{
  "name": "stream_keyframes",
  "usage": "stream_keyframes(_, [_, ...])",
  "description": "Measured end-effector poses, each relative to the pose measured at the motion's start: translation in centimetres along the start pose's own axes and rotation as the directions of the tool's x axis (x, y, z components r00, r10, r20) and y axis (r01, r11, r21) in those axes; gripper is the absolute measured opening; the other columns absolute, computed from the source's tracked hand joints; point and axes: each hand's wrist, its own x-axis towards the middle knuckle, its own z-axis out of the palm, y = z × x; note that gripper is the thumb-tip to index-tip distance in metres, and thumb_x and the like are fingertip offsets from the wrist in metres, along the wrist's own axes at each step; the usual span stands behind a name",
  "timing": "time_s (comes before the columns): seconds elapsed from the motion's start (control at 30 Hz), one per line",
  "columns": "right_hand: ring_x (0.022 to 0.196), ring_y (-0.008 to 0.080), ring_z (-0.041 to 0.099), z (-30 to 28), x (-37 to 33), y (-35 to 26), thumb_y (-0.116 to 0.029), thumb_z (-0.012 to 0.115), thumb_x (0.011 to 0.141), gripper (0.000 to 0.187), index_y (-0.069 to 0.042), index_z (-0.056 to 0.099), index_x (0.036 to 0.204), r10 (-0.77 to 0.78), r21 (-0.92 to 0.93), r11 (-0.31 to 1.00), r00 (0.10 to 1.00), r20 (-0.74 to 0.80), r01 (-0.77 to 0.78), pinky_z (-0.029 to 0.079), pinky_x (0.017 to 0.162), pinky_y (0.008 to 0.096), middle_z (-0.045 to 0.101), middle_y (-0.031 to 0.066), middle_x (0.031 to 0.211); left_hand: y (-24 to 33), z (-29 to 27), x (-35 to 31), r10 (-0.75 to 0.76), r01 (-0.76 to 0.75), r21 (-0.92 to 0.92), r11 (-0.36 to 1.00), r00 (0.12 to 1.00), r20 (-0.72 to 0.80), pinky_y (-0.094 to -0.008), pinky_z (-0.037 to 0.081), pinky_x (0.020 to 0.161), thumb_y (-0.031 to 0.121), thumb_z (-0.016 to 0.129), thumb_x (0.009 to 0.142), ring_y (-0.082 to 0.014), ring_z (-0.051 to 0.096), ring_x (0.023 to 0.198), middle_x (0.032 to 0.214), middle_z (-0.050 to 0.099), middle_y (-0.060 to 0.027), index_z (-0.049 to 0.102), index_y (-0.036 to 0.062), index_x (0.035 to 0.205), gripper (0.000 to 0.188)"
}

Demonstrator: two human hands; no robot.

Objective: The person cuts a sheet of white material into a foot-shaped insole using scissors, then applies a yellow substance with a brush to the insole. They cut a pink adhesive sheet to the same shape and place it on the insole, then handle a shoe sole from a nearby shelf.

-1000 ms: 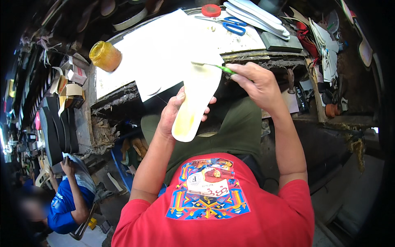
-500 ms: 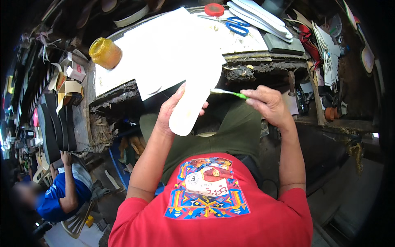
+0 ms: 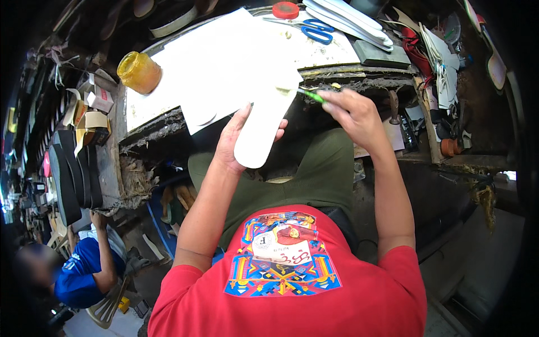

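At the frame's top we see blue-handled metal scissors (image 3: 306,26) and a round red object (image 3: 285,10); upper right, a grey rectangular block (image 3: 382,55); left, long black shoe soles (image 3: 65,180); lower left, a blue-shirted person (image 3: 84,272).

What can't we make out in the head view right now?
All head view:
- Far end of the white sole piece: glare blends it into the white sheets behind.
- Left hand: most finger lengths hidden behind that piece.
- Green-handled brush: bristles washed out by glare, coating unclear.
- Jar: yellow-smeared wall hides how full it is.
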Motion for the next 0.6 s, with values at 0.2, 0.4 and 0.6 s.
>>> stream_keyframes(0.2, [0.072, 0.03, 0.064, 3.9, 2.4, 4.0, -0.02, 0.075, 0.091, 0.026, -0.019, 0.076, 0.117, 0.044, -0.134, 0.989, 0.986, -0.16, -0.066, 0.051, 0.065, 0.039, 0.062, 0.0088, 0.081, -0.4, 0.4, -2.7, -0.036, 0.032, 0.039, 0.999, 0.994, 0.104, -0.042, 0.064, 0.07, 0.047, 0.038, 0.11, -0.0316, 0.072, 0.09, 0.122, 0.066, -0.0242, 0.046, 0.0016, 0.148, 0.059])
stream_keyframes(0.4, [0.064, 0.0238, 0.055, 0.0, -1.9, -2.0, -0.005, 0.077, 0.087, 0.033, -0.012, 0.076, 0.118, -0.019, -0.074, 0.997, 0.99, 0.138, 0.029, 0.047, 0.061, 0.0345, 0.054, 0.0102, 0.073, -0.2, -0.8, -2.8, 0.033, -0.035, 0.098, 0.995, 0.999, 0.022, -0.0382, 0.061, 0.058, 0.05, 0.039, 0.109, -0.0292, 0.072, 0.081, 0.116, 0.068, -0.0234, 0.05, 0.0033, 0.144, 0.06])
stream_keyframes(0.6, [0.07, 0.0237, 0.06, -0.1, 1.6, -2.0, -0.007, 0.074, 0.09, 0.029, -0.009, 0.074, 0.119, -0.062, -0.003, 0.998, 0.998, -0.027, 0.062, 0.048, 0.065, 0.0352, 0.059, 0.0117, 0.078, -0.1, 0.3, -2.4, 0.036, -0.044, 0.15, 0.988, 0.998, 0.055, -0.0389, 0.061, 0.06, 0.053, 0.039, 0.109, -0.0285, 0.072, 0.079, 0.115, 0.068, -0.0235, 0.049, 0.0039, 0.145, 0.062])
